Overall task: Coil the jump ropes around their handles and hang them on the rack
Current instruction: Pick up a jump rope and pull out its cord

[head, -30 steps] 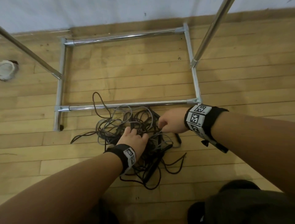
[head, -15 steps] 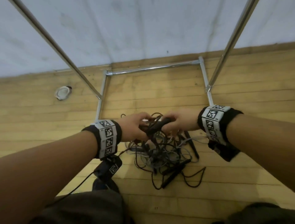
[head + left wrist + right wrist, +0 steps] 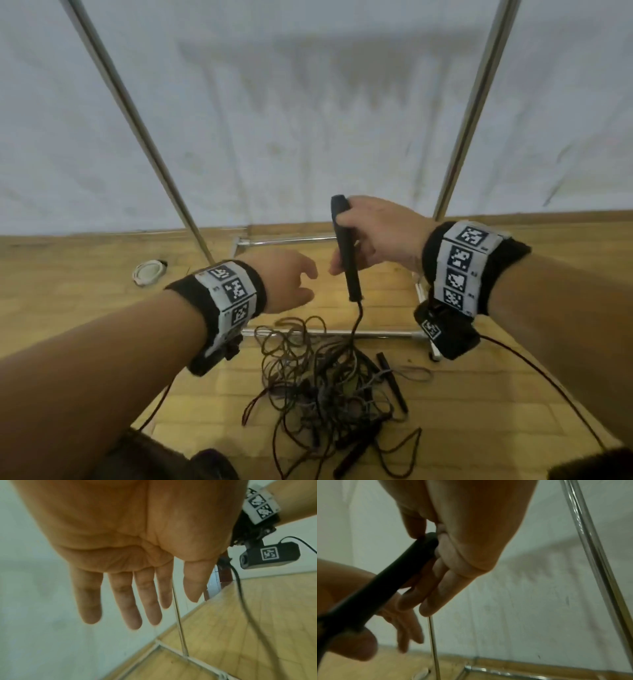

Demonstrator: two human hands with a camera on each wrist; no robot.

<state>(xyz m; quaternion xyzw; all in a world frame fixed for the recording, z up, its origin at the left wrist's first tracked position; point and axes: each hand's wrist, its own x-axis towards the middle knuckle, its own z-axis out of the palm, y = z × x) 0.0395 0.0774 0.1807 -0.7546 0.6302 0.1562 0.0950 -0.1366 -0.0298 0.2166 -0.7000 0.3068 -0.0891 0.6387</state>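
My right hand (image 3: 370, 236) grips a black jump-rope handle (image 3: 349, 267) and holds it nearly upright above the floor. Its cord (image 3: 356, 322) drops from the handle's lower end into a tangled pile of ropes (image 3: 322, 387) on the wooden floor. In the right wrist view, the fingers (image 3: 433, 595) curl round the handle (image 3: 376, 592). Just left of the handle, my left hand (image 3: 294, 284) hangs open and holds nothing. The left wrist view shows its fingers (image 3: 130, 605) straight and spread. The chrome rack's uprights (image 3: 144, 137) rise behind both hands.
The rack's base bars (image 3: 376, 333) lie on the floor just behind the pile, with a second upright (image 3: 476, 102) at the right. More black handles (image 3: 394, 383) lie in the tangle. A white round object (image 3: 149, 272) sits by the wall at left. A camera cable (image 3: 548, 383) trails right.
Both hands have risen from the pile. The right hand lifted the handle and turned it upright. The left hand let go and opened. The view tilted up toward the wall.
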